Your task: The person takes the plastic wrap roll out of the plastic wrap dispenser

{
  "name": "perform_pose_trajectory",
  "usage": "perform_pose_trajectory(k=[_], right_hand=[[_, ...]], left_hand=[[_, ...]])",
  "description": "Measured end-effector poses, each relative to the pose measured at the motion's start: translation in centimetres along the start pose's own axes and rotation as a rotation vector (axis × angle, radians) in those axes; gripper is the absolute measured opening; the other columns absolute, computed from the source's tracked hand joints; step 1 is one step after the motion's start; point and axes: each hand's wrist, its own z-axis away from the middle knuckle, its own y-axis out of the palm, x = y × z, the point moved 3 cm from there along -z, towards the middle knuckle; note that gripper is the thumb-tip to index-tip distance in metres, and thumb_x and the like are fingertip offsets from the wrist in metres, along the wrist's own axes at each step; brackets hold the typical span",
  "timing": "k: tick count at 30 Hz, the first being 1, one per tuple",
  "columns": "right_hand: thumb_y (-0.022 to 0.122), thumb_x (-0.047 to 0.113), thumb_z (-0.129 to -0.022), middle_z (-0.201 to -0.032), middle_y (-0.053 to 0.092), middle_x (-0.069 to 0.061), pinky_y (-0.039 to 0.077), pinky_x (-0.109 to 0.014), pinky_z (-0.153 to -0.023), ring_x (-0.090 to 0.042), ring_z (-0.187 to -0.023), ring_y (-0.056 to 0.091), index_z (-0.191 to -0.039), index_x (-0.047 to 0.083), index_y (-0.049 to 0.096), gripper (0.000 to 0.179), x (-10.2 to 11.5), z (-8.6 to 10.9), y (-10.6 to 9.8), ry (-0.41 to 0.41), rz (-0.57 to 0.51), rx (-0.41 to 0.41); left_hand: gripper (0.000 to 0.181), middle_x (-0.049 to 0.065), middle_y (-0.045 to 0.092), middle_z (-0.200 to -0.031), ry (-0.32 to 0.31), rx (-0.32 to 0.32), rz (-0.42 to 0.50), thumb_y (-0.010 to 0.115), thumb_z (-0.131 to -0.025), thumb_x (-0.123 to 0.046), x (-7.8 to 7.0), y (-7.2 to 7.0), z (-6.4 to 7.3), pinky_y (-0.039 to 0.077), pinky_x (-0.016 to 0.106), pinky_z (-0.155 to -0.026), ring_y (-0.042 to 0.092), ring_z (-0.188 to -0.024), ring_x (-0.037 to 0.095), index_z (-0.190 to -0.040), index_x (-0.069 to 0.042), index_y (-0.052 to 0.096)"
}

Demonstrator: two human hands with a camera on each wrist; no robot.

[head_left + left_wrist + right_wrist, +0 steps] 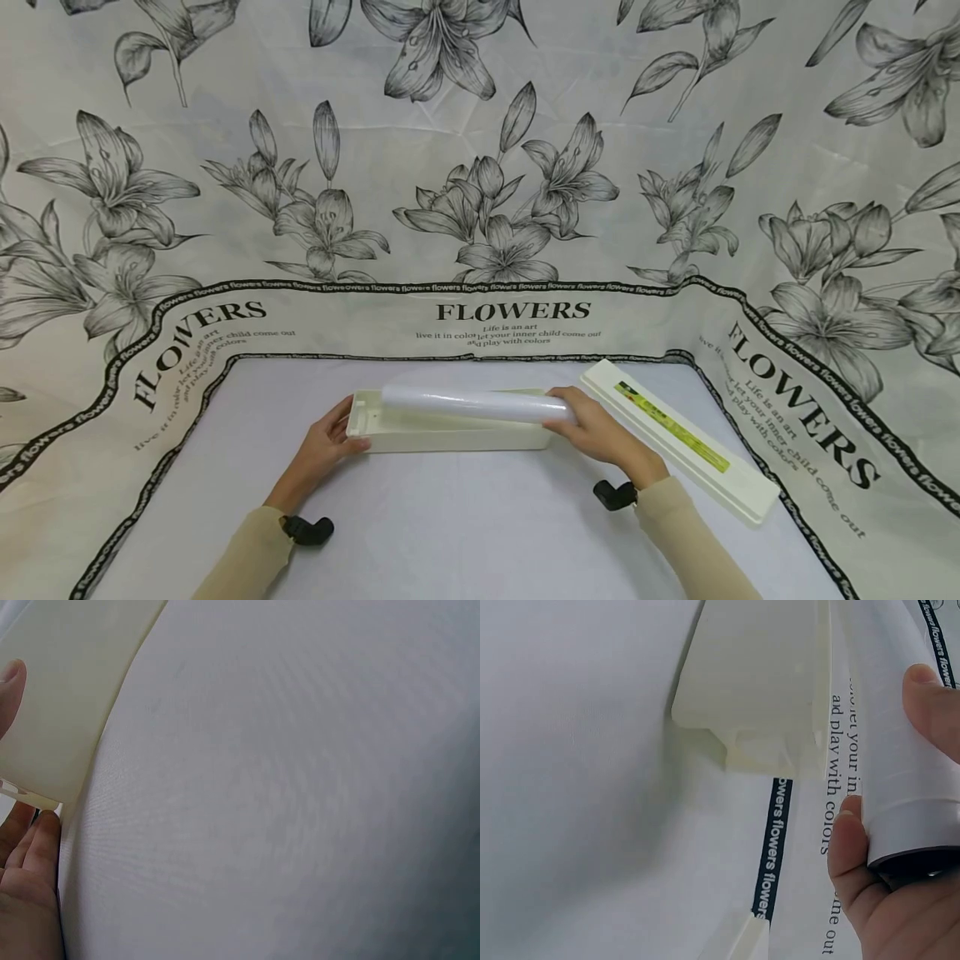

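A long off-white plastic box point(457, 440) lies lengthwise on the white cloth, its top side uncovered. My left hand point(324, 446) grips its left end, thumb on the front wall and fingers round the end, as the left wrist view shows on the box wall point(67, 697). A shiny whitish roll of cling film point(476, 403) slants over the box. Its left end sits at the box's far left rim, while its right end is raised. My right hand point(596, 429) holds that right end; the dark core opening point(919, 860) shows between thumb and fingers in the right wrist view.
Right of the box, a long white lid point(675, 442) with a yellow-green label lies diagonally on the cloth, its far end close behind my right hand. A flower-printed curtain point(517, 325) hangs along the back and both sides. Each wrist wears a black camera point(307, 530).
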Motion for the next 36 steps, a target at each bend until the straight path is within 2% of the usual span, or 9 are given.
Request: perform_pose_trajectory(k=[11, 18, 23, 31, 36], right_hand=[[0.068, 0.027, -0.101, -0.132, 0.062, -0.02, 0.051, -0.05, -0.093, -0.03, -0.11, 0.059, -0.14, 0.0, 0.052, 0.05, -2.8, 3.5, -1.8, 0.108, 0.015, -0.129], [0.068, 0.023, -0.101, -0.132, 0.062, -0.026, 0.05, -0.056, -0.094, -0.037, -0.114, 0.06, -0.137, -0.003, 0.053, 0.047, -5.1, 5.3, -2.8, 0.1, 0.065, -0.212], [0.066, 0.025, -0.102, -0.134, 0.059, -0.031, 0.05, -0.058, -0.091, -0.04, -0.11, 0.059, -0.139, -0.006, 0.051, 0.05, -6.4, 7.0, -3.8, 0.167, 0.08, -0.245], [0.064, 0.028, -0.103, -0.141, 0.05, -0.038, 0.039, -0.069, -0.105, -0.055, -0.129, 0.049, -0.143, -0.011, 0.044, 0.06, -7.8, 9.6, -4.9, 0.257, 0.061, -0.28], [0.066, 0.028, -0.102, -0.137, 0.053, -0.037, 0.043, -0.066, -0.1, -0.053, -0.123, 0.052, -0.14, -0.011, 0.046, 0.058, -8.4, 10.9, -5.2, 0.262, 0.09, -0.321]], left_hand=[[0.101, 0.023, 0.027, -0.167, -0.015, 0.001, -0.013, 0.083, -0.087, -0.008, -0.2, 0.1, 0.1, 0.042, 0.005, -0.099, 0.031, -0.154, 0.039, -0.165, -0.006, 0.019], [0.102, 0.022, 0.028, -0.167, -0.018, -0.001, 0.001, 0.084, -0.085, -0.007, -0.1, 0.0, 0.1, 0.043, 0.005, -0.098, 0.032, -0.153, 0.039, -0.165, -0.006, 0.02], [0.101, 0.024, 0.028, -0.167, -0.003, 0.01, 0.001, 0.084, -0.086, -0.009, 0.0, 0.0, 0.1, 0.043, 0.006, -0.099, 0.032, -0.153, 0.039, -0.164, -0.005, 0.02], [0.101, 0.023, 0.028, -0.167, -0.002, 0.002, -0.011, 0.084, -0.086, -0.008, 0.0, -0.1, 0.0, 0.043, 0.006, -0.1, 0.032, -0.153, 0.039, -0.164, -0.006, 0.021], [0.101, 0.023, 0.027, -0.167, 0.001, 0.007, -0.004, 0.083, -0.086, -0.009, 0.1, 0.0, 0.1, 0.042, 0.006, -0.1, 0.031, -0.153, 0.04, -0.164, -0.005, 0.02]])
